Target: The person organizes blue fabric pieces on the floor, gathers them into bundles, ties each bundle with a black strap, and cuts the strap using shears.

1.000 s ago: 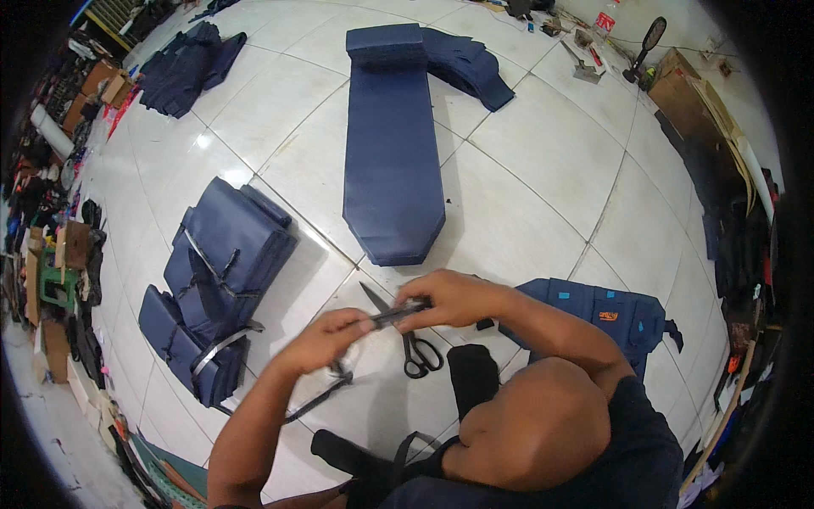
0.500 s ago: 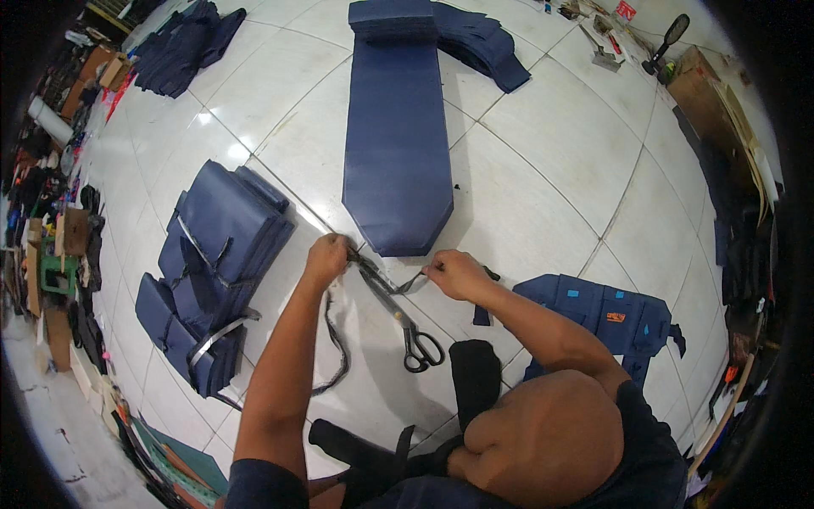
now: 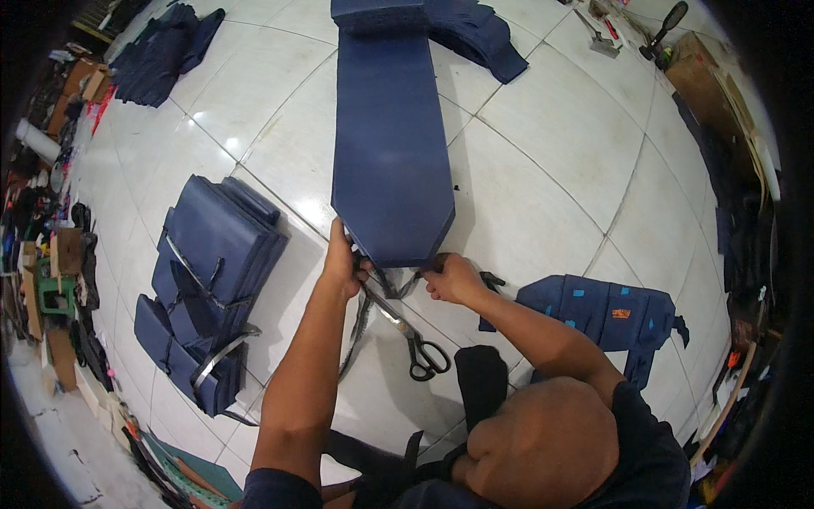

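1. Just changed: left hand (image 3: 346, 261) now touching the left slanted edge of the stack of dark-blue panels (image 3: 393, 144), well apart from it half a second ago; right hand (image 3: 454, 280) now close against the right corner.
2. Also changed: dark strap (image 3: 359, 316), earlier drawn across open floor, now partly hidden at the stack's near end. Meaning, as a judgement: being worked under or around that end.
3. In the right hand: fingers narrow, pinching a length of strap. On the left: thumb laid along the panel edge, fingers curled beside the strap; cannot tell whether gripping it.
4. Location of the stack: flat on the floor ahead, tapered end between both hands.
5. Just below, black-handled scissors (image 3: 405, 329), blades toward the left hand.
6. Underneath everything: white tiled floor (image 3: 543, 153), glossy, with dark joints.
7. To the left, a strapped pile of blue panels (image 3: 212, 216); to the right, a blue pocketed panel (image 3: 593, 310) with cyan tabs.
8. Around the room: a green plastic stool (image 3: 56, 297) amid clutter at left, a cardboard box (image 3: 691, 68) at upper right.
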Available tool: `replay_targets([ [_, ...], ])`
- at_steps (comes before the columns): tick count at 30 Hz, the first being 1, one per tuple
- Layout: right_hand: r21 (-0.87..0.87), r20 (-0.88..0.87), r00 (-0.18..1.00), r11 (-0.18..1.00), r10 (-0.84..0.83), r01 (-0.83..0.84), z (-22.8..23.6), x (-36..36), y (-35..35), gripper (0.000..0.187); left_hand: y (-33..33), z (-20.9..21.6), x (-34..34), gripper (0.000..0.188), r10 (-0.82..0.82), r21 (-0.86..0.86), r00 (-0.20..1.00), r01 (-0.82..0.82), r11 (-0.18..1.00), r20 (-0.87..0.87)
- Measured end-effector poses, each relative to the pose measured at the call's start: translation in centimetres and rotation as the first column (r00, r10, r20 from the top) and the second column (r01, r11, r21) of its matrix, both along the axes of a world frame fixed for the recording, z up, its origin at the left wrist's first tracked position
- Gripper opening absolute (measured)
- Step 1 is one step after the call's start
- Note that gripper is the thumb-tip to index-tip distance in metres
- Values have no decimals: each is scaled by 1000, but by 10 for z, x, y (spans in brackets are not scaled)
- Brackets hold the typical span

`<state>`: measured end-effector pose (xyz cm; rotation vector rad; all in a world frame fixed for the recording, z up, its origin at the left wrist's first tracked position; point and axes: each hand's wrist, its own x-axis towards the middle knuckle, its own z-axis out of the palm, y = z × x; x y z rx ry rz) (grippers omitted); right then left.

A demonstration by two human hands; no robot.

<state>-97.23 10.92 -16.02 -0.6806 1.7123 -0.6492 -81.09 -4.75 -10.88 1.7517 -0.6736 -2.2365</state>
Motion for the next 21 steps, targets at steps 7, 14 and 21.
replay_targets([
  [7, -135, -289, 957, 991, -29, -11, -9, -10, -18, 20, -19, 19, -3, 48, -85, -49, 994, 83, 995, -62],
  [14, -222, -833, 553, 908, 12, -354, -14, -71, -60, 18, -32, 32, -12, 40, -102, -61, 994, 100, 993, -42],
  [21, -433, -747, 665, 750, 12, -500, -14, -125, -75, 13, -38, 25, -3, 39, -160, -39, 987, 160, 986, -18],
])
